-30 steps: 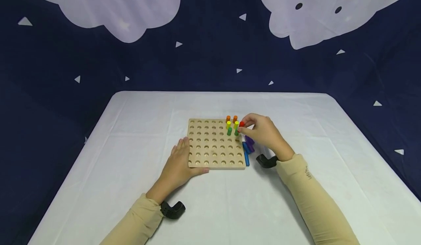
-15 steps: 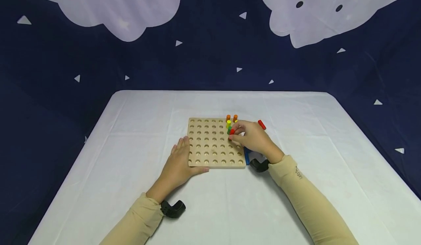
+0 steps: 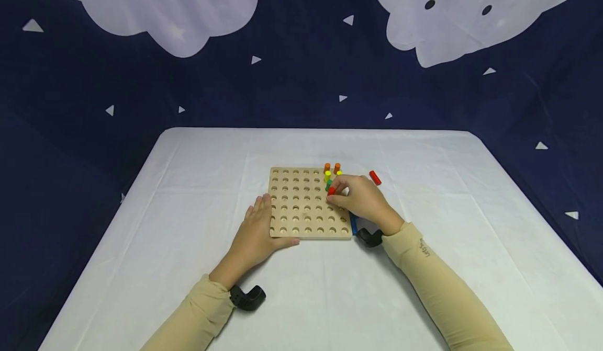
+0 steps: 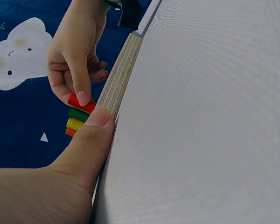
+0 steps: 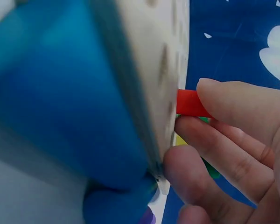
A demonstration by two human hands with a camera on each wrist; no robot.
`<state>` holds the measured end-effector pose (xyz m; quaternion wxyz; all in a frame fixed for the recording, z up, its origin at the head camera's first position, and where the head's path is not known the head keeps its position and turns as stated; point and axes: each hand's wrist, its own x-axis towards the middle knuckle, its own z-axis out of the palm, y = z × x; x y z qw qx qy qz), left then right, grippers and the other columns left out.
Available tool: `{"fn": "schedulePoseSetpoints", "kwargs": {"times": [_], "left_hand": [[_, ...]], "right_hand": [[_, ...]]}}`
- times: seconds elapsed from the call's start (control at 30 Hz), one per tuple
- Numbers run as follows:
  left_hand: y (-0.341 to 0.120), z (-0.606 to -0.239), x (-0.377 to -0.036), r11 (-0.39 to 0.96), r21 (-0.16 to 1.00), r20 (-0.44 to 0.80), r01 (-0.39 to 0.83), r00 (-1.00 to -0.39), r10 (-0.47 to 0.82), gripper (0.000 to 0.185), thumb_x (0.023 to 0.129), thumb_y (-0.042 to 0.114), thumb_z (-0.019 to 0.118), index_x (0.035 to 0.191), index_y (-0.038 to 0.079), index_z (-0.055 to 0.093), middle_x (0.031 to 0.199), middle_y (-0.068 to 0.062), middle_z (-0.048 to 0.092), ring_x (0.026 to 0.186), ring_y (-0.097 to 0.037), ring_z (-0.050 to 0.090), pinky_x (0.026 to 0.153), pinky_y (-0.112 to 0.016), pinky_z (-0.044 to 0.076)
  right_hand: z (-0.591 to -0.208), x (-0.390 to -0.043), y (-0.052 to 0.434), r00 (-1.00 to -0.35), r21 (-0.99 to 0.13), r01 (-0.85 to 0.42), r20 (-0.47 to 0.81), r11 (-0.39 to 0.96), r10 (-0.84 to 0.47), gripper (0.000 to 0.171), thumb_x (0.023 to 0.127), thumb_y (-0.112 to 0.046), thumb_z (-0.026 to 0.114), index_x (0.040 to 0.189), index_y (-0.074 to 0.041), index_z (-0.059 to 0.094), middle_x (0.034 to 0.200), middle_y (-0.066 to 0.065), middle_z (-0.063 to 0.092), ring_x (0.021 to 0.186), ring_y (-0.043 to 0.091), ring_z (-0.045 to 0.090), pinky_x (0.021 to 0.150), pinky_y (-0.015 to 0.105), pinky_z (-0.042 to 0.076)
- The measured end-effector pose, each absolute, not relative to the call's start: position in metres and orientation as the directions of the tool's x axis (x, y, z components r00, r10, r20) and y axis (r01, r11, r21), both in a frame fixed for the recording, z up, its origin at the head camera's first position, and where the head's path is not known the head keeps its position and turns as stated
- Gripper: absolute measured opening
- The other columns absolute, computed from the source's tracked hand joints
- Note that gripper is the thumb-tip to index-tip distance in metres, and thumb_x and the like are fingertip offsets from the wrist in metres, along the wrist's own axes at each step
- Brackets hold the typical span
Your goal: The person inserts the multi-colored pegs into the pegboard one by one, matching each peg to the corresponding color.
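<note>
Short red wooden peg (image 3: 332, 190) pinched upright in right hand (image 3: 360, 200) fingertips, over square wooden pegboard (image 3: 301, 204) beside green peg (image 3: 327, 185). Left hand (image 3: 256, 233) flat, bracing board edge. Risk: tilted entry, jamming or toppling neighbours.

Red peg (image 3: 332, 190) upright, pinched over wooden pegboard (image 3: 301, 210), beside green peg (image 3: 328, 183).

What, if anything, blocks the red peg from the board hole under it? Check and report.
Nothing visible does. The right hand pinches the red peg upright at the wooden board, just in front of the green peg. The hole itself is hidden by the peg and fingers.
</note>
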<state>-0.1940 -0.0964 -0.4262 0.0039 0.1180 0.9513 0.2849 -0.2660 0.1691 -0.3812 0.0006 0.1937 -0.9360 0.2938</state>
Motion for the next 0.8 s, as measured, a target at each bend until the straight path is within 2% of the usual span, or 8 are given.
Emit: {"fn": "schedulePoseSetpoints", "kwargs": {"times": [0.17,0.33,0.43,0.6,0.8], "left_hand": [[-0.097,-0.425,-0.195,0.808,0.547,0.055,0.218,-0.973,0.225,0.133,0.071,0.064,0.080,0.155,-0.009,0.007,0.163,-0.024,0.015,0.155,-0.034,0.009,0.127,-0.050,0.008],[-0.096,-0.427,-0.195,0.810,0.546,0.053,0.215,-0.973,0.223,0.133,0.071,0.065,0.079,0.155,-0.009,0.008,0.163,-0.024,0.016,0.155,-0.034,0.009,0.127,-0.050,0.008],[-0.096,-0.427,-0.195,0.810,0.546,0.055,0.214,-0.974,0.220,0.133,0.070,0.066,0.079,0.156,-0.008,0.008,0.164,-0.023,0.015,0.155,-0.034,0.009,0.127,-0.050,0.008],[-0.096,-0.428,-0.193,0.806,0.551,0.064,0.215,-0.974,0.216,0.133,0.070,0.065,0.079,0.155,-0.009,0.009,0.164,-0.024,0.014,0.155,-0.035,0.009,0.127,-0.051,0.008],[-0.097,-0.429,-0.193,0.802,0.557,0.058,0.214,-0.974,0.219,0.134,0.070,0.065,0.079,0.156,-0.008,0.007,0.164,-0.023,0.014,0.155,-0.034,0.008,0.127,-0.051,0.008]], "right_hand": [[-0.382,-0.266,0.169,-0.919,-0.514,-0.386,0.139,0.766,-0.369,0.013,0.084,-0.029,0.081,0.091,-0.023,0.072,0.090,-0.005,0.074,0.069,0.012,0.059,0.064,0.029,0.047],[-0.378,-0.264,0.170,-0.921,-0.500,-0.379,0.124,0.779,-0.368,0.022,0.084,-0.033,0.081,0.101,-0.021,0.074,0.093,-0.005,0.074,0.077,0.011,0.063,0.070,0.030,0.050],[-0.372,-0.263,0.174,-0.921,-0.469,-0.386,0.143,0.795,-0.363,0.026,0.087,-0.039,0.076,0.104,-0.019,0.074,0.092,-0.004,0.074,0.072,0.011,0.063,0.069,0.030,0.050],[-0.363,-0.269,0.192,-0.936,-0.402,-0.348,0.197,0.847,-0.291,0.032,0.094,-0.047,0.064,0.102,-0.017,0.073,0.084,0.000,0.072,0.061,0.015,0.058,0.057,0.031,0.046],[-0.366,-0.283,0.226,-0.963,-0.282,-0.200,0.233,0.938,-0.135,0.040,0.096,-0.043,0.062,0.116,-0.009,0.069,0.085,0.008,0.069,0.070,0.024,0.060,0.055,0.037,0.047]]}}
